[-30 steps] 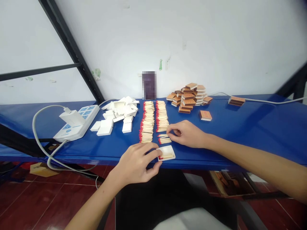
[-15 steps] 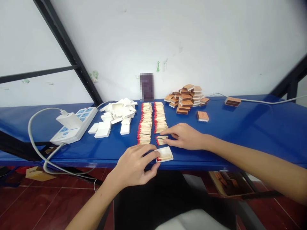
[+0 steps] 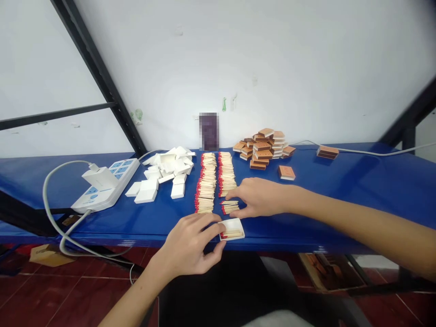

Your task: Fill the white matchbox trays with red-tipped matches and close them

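Observation:
My left hand is closed on a white matchbox tray at the shelf's front edge, fingers over its left end. Several red-headed matches lie inside along its near side. My right hand is open just behind the tray. Its index finger and thumb are apart, at the far and near sides of a small group of matches lying flat on the blue surface. Behind stretch two long rows of matches, the left row and the right row, with their red heads to the left.
White trays are heaped at the left, beside a power strip with a plugged-in adapter and cables. Orange-brown matchbox sleeves are piled at the back right. One matchbox lies apart, and others sit farther right.
The view has tilted up a little, so everything sits lower. My right thumb has slid to the near edge of the small match group. My left hand keeps hold of the tray.

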The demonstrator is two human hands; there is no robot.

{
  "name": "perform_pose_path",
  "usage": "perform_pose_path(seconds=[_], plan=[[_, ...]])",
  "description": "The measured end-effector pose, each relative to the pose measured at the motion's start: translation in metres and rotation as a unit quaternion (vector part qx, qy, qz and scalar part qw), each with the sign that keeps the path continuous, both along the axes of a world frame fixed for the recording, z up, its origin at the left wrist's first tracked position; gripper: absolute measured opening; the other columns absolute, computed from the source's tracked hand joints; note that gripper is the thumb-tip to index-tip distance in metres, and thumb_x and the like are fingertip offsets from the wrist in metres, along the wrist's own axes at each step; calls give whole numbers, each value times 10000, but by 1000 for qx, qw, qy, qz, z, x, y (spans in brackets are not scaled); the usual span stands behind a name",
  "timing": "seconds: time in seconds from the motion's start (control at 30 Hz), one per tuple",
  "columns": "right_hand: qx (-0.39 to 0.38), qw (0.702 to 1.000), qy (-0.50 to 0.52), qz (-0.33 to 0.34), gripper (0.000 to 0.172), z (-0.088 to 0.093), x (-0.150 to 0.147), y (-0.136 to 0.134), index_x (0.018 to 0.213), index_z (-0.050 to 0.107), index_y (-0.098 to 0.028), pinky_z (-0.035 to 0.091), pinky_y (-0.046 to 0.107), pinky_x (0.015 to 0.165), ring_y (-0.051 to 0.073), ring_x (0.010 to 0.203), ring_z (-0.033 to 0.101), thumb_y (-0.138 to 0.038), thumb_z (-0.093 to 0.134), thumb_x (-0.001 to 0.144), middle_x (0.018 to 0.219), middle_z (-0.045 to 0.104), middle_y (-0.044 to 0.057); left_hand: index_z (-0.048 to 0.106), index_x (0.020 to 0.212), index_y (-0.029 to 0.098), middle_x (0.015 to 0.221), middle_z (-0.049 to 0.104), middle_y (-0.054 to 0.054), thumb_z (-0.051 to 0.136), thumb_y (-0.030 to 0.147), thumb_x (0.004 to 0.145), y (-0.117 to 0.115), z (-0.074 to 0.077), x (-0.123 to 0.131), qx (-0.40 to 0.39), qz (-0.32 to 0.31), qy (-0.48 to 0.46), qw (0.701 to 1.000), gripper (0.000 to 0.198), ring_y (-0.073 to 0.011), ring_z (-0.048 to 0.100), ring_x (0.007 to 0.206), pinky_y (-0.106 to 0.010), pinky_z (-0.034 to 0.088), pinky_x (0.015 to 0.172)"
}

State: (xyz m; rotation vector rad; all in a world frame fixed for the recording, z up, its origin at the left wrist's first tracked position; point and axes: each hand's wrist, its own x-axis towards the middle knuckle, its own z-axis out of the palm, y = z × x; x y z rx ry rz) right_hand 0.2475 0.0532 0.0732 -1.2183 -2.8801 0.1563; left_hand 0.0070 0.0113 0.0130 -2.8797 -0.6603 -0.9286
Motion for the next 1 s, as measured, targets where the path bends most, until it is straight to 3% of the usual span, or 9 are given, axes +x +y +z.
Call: perform_pose_path(seconds=[0.1, 0.37, 0.53, 0.83, 1.0], plan=[[-24, 999, -26, 5, 343, 12, -10, 5, 1092, 732, -169, 341, 275, 596, 221, 771, 637, -417, 656, 869, 834, 719, 97, 643, 1038, 197, 980, 714, -63, 578, 204, 868, 0, 0, 0, 8, 0, -9, 1000, 182, -203, 706, 894, -329, 584, 773], [-55, 994, -95, 5, 178, 28, -30, 7, 914, 741, -143, 317, 264, 531, 158, 652, 570, -280, 674, 822, 837, 712, 84, 633, 1048, 200, 1006, 715, -70, 581, 208, 872, 1, -1, 0, -2, 0, -4, 1000, 183, -219, 699, 871, -352, 578, 755], [-45, 989, -141, -2, 137, 34, -37, 2, 772, 721, -119, 262, 273, 459, 117, 485, 424, -245, 672, 792, 664, 648, 55, 629, 1047, 196, 981, 706, -68, 586, 211, 872, 1, 0, 1, -1, -2, 3, 1000, 181, -219, 680, 850, -352, 564, 732], [-108, 987, -116, -1, 219, 39, -38, 8, 566, 565, -174, 220, 278, 457, 100, 461, 362, -190, 698, 740, 499, 462, -37, 624, 1055, 185, 969, 700, -66, 591, 213, 874, 1, -2, 0, 4, -2, -2, 1000, 187, -220, 679, 865, -348, 559, 729], [-175, 977, -122, 6, 200, 36, -35, 15, 592, 575, -166, 265, 270, 482, 111, 479, 406, -263, 648, 752, 510, 517, -20, 623, 1036, 183, 960, 699, -62, 600, 212, 870, 1, -3, 0, 14, -5, -7, 1000, 170, -216, 677, 843, -348, 559, 719]])
